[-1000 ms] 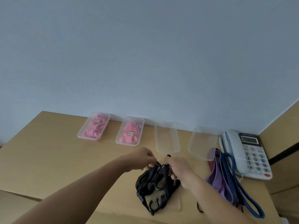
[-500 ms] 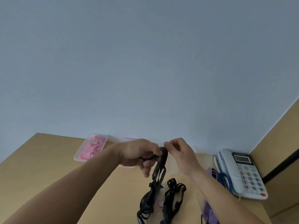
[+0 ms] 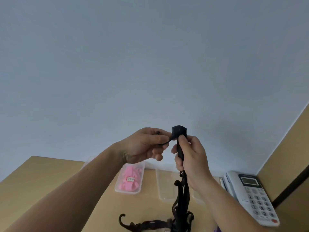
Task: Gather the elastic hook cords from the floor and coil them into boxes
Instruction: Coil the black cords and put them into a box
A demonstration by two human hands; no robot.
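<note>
Head view: white label (image 3: 131,179) on pink-cord box (image 3: 126,192) unreadable

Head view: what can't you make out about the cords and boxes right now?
- black cords: lower part cut off by the bottom edge; they are tangled, so their number is unclear.
- leftmost box: contents hidden behind the left forearm.
- label in the pink-filled box: too small to read.
- rightmost clear box: mostly hidden behind the right forearm.
</note>
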